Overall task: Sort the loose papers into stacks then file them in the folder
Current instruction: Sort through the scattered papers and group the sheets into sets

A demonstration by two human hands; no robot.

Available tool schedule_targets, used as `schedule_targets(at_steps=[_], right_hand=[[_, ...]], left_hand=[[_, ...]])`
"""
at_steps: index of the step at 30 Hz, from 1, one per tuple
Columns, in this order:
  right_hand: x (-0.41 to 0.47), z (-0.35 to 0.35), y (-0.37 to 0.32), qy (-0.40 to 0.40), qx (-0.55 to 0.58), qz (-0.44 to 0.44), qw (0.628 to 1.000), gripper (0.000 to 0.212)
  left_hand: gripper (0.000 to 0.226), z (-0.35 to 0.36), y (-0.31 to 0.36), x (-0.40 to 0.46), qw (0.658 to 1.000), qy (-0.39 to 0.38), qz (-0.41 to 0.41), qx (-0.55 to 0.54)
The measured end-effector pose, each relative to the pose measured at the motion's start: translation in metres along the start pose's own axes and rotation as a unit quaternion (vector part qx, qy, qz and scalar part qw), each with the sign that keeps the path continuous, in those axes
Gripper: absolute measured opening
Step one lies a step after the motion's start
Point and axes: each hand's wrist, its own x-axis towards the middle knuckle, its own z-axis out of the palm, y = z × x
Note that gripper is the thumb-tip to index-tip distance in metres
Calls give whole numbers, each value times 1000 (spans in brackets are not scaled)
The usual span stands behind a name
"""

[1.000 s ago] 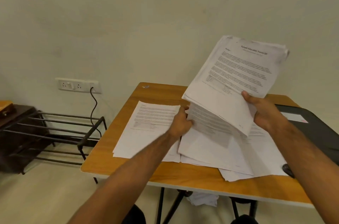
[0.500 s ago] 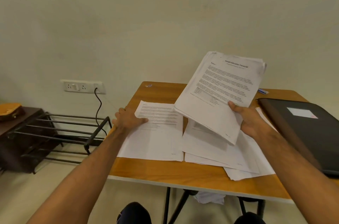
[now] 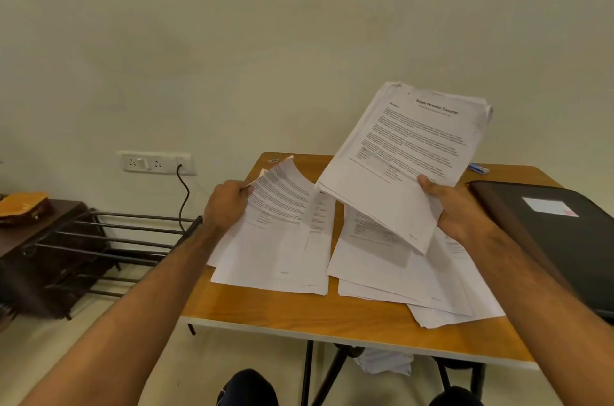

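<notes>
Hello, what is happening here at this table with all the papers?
A person is sorting printed papers at a small wooden table. The right hand holds up a thick bundle of sheets above a loose pile. The left hand lifts the top sheets of the left stack by their edge. A black folder lies closed at the right, with nothing filed in it yet.

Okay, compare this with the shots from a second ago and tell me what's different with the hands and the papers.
The left hand left the raised bundle, moved left to the left stack, lay flat on it, and now pinches its top sheet, curling the far end up. The right hand holds the raised bundle as before. The right pile and black folder lie unchanged on the table.
</notes>
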Motion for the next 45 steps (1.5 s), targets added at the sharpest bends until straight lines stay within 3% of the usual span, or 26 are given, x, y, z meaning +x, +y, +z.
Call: schedule_targets(at_steps=[3,7,10,13,15,17,20,27,33,35,37,40,43,45], right_hand=[[-5,2,-3,-10,4,-4,1000,43],[-7,2,-13,-22,18,-9,1000,43],[-7,1,-19,-19,28,-15,999,43],[-9,1,-25,-15,29,-18,999,42],[-12,0,-28,-10,28,-18,999,41],[-15,-2,-34,5,27,-20,999,39],[-15,-14,-42,40,-17,-33,999,41],[-5,-53,-38,151,-239,-54,958,45],[-8,-65,-39,174,-349,-85,917,41],[-10,-62,-41,169,-378,-105,904,38],[-10,-55,-44,155,-408,-131,890,34],[-7,-47,-45,109,-362,-132,916,36],[0,-44,-42,69,-224,-59,970,44],[3,-40,-34,35,-156,-13,987,48]], left_hand=[[31,2,5,-1,995,79,53,7],[27,-20,36,4,981,189,47,-3],[27,-36,69,15,971,220,64,-75],[24,-23,95,37,952,142,11,-271],[32,-6,112,42,917,69,-53,-390],[34,12,130,29,887,6,-92,-452],[26,42,154,-4,874,-47,-103,-473],[41,106,154,-32,953,-118,-47,-277],[35,106,144,-23,956,-172,7,-236],[36,105,139,-25,970,-156,54,-179],[43,101,124,-21,992,-86,77,-51],[37,80,88,-15,997,5,6,79],[59,51,47,-14,987,-44,-103,119],[80,36,19,-13,973,-80,-162,145]])
